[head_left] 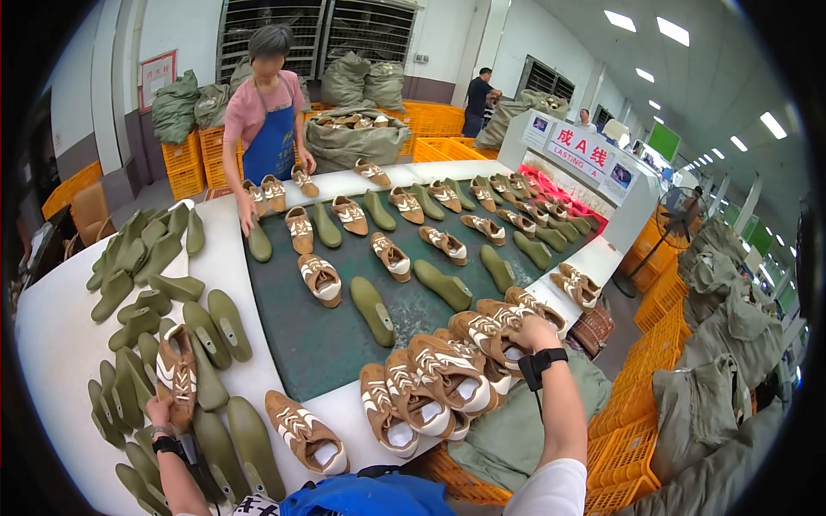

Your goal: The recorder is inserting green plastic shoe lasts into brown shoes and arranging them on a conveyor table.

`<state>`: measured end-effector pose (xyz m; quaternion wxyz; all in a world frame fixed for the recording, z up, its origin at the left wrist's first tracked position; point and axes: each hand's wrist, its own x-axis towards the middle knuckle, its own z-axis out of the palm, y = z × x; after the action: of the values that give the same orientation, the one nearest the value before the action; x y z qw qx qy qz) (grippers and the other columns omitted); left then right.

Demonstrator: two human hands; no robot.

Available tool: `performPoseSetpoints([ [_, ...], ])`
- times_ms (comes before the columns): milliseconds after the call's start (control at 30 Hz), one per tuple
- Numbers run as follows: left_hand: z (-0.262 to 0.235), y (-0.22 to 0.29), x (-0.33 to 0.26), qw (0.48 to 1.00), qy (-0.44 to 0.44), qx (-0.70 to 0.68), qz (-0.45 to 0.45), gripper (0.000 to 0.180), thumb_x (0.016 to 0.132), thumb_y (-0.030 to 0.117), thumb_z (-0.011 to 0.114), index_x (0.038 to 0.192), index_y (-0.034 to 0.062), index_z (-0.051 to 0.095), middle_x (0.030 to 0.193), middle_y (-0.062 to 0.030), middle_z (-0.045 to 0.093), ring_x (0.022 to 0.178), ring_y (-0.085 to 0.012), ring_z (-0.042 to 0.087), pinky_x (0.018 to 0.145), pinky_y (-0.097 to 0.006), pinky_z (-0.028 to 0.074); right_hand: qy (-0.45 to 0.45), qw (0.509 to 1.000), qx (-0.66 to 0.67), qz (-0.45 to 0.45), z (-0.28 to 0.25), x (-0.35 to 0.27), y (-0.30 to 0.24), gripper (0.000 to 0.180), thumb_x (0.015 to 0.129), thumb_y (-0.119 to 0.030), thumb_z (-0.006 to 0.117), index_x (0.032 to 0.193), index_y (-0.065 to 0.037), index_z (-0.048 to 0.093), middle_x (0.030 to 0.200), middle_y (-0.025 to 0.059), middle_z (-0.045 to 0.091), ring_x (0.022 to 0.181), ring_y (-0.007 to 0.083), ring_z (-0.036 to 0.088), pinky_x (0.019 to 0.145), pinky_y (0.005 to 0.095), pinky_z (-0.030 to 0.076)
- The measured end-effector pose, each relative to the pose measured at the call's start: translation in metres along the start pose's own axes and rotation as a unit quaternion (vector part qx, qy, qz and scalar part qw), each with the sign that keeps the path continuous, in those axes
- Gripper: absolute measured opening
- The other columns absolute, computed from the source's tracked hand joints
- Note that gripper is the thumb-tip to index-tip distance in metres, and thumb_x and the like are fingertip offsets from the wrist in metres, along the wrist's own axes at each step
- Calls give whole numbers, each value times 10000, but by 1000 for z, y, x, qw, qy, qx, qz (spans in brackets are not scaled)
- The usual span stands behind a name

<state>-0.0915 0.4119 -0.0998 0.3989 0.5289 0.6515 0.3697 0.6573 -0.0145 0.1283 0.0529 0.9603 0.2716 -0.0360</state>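
My left hand is closed on the heel end of a brown sneaker with white stripes and laces. Under and around that sneaker lie several green shoe lasts on the white table. At the right, my right hand reaches onto a pile of similar brown sneakers along the near edge. Its fingers curl at the opening of one sneaker, partly hidden by the pile. Between my arms a single sneaker rests on the white tabletop.
Sneakers and lasts stand in rows on a dark green conveyor belt. Across it, a person in a blue apron touches a last. More lasts are heaped at left. Orange crates and green sacks line the right, near a fan.
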Motion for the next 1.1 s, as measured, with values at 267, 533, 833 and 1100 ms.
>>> performPoseSetpoints([
  [267,10,214,-182,963,13,123,240,200,771,154,640,819,-39,619,673,-56,609,591,-108,505,556,-285,423,143,882,293,-340,-49,-98,-97,379,741,-177,672,1089,-51,594,1008,192,615,933,342,592,816,399,476],
  [533,68,261,-271,893,-402,54,195,217,820,179,645,884,-28,646,720,-27,634,669,-59,529,624,-236,451,87,687,223,-686,-12,-201,-243,729,616,-229,767,1272,-133,465,1273,187,421,1173,367,415,968,470,354],
  [833,61,215,-229,835,-475,-265,-86,157,850,119,607,921,-17,641,834,-36,655,735,-92,609,690,-222,487,-329,555,370,-668,2,-177,-258,660,751,-85,650,1347,-42,371,1329,174,395,1254,290,373,1044,344,310],
  [1100,90,195,-228,923,-136,-331,140,400,863,255,586,1182,39,478,1174,-88,521,1073,-175,512,903,-334,435,-103,677,519,-512,49,-203,-271,517,770,-34,558,1273,-9,442,1147,203,554,1049,334,556,889,370,448],
])
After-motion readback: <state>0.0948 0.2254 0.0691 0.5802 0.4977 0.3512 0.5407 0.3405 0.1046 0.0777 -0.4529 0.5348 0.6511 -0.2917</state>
